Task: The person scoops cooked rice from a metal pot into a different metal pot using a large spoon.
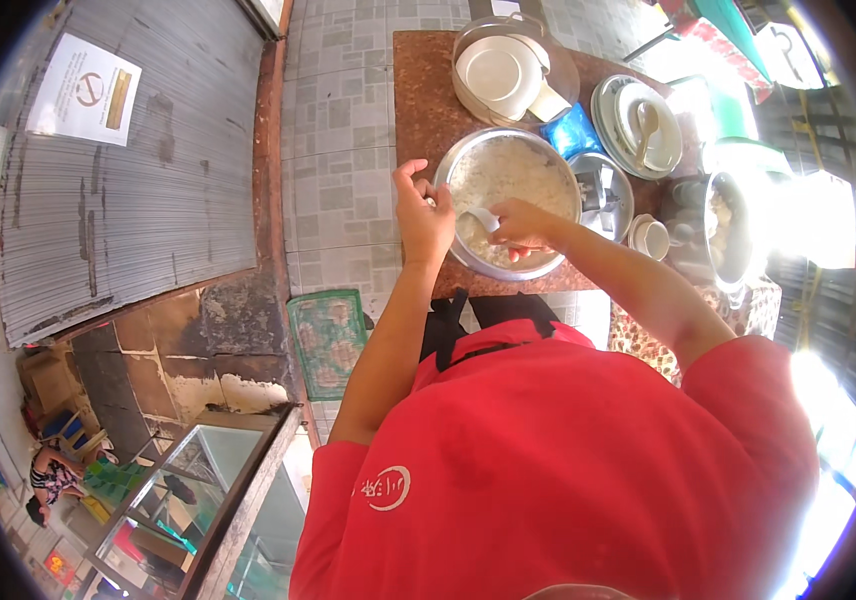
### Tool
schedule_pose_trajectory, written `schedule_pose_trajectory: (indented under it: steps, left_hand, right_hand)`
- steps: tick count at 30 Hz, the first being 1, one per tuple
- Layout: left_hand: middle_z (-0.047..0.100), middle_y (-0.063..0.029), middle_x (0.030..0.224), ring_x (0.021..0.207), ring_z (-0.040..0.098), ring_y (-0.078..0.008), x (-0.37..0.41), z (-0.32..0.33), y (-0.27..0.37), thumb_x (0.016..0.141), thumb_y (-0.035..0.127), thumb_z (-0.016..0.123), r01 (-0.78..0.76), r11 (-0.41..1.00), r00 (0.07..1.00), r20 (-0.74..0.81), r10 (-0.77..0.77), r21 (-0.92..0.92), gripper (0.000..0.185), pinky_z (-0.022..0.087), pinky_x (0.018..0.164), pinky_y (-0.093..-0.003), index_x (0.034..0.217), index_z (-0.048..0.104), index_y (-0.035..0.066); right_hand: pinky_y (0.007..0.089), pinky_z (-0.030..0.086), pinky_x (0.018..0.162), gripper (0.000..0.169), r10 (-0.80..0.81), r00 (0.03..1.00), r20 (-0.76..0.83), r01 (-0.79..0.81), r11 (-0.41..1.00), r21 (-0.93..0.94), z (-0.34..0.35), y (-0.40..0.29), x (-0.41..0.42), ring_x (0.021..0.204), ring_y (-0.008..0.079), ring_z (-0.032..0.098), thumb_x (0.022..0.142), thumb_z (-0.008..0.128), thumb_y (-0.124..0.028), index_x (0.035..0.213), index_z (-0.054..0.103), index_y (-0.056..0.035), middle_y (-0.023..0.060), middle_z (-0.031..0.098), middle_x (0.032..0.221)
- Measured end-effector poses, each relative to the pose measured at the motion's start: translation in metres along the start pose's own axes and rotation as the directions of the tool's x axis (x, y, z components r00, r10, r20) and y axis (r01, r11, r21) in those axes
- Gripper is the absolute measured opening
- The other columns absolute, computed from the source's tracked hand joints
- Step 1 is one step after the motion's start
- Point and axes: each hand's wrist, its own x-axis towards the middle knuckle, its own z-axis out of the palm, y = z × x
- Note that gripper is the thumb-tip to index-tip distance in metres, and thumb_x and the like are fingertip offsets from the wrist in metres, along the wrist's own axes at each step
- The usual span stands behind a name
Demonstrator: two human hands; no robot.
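A round metal basin [572, 178] of cooked white rice [506, 169] stands at the front of the brown table. My left hand [425, 221] is at the basin's left rim, thumb against the edge, the other fingers curled outside it and partly spread. Inside the basin, low over the rice, my right hand [524, 225] grips a small white cup or scoop [482, 219]. That cup is tilted, and my fingers hide part of it.
Behind the basin are a clear tub [465, 90] of white plastic ware and a blue plastic bag [572, 132]. To the right stand stacked plates [608, 146] with a spoon [646, 127], a metal tray [623, 217], small cups [651, 238] and a large pot [728, 225]. A person [52, 472] sits far left.
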Motion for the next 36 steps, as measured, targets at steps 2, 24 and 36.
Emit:
schedule_pose_trajectory:
  steps: [2,24,36]
  left_hand:
    - [0.045,-0.0002,0.057,0.059,0.044,-0.0112,-0.001,0.001,0.001,0.079,-0.003,0.06,-0.003,1.0,1.0,-0.002,0.003,0.008,0.042,0.04,0.07,-0.0268,0.116,0.042,0.005]
    - [0.052,-0.0127,0.108,0.101,0.049,-0.0238,-0.018,-0.031,0.021,0.088,0.012,0.059,-0.333,0.905,0.881,-0.254,0.399,0.266,0.03,0.04,0.09,-0.0359,0.114,0.049,0.002]
    - [0.054,-0.0122,0.104,0.098,0.052,-0.0229,-0.05,0.003,0.051,0.091,0.01,0.053,-0.398,0.886,0.851,-0.266,0.453,0.236,0.012,0.043,0.087,-0.0334,0.096,0.058,0.001]
  right_hand:
    - [0.0281,0.039,0.036,0.022,-0.018,0.999,0.031,0.013,0.989,0.15,0.003,-0.002,-0.001,0.045,0.015,0.056,0.078,0.062,-0.009,0.097,0.058,0.0006,0.0097,0.058,0.064]
    - [0.0273,0.039,0.044,0.024,-0.248,0.968,0.048,0.148,0.709,0.69,-0.031,0.037,-0.02,0.055,0.015,0.055,0.085,0.058,-0.011,0.105,0.054,0.0008,0.0057,0.054,0.077]
    - [0.0178,0.032,0.039,0.038,-0.586,0.809,0.041,0.266,0.427,0.864,-0.065,0.073,-0.101,0.054,0.0069,0.051,0.086,0.059,-0.016,0.12,0.048,-0.0016,-0.0004,0.054,0.088]
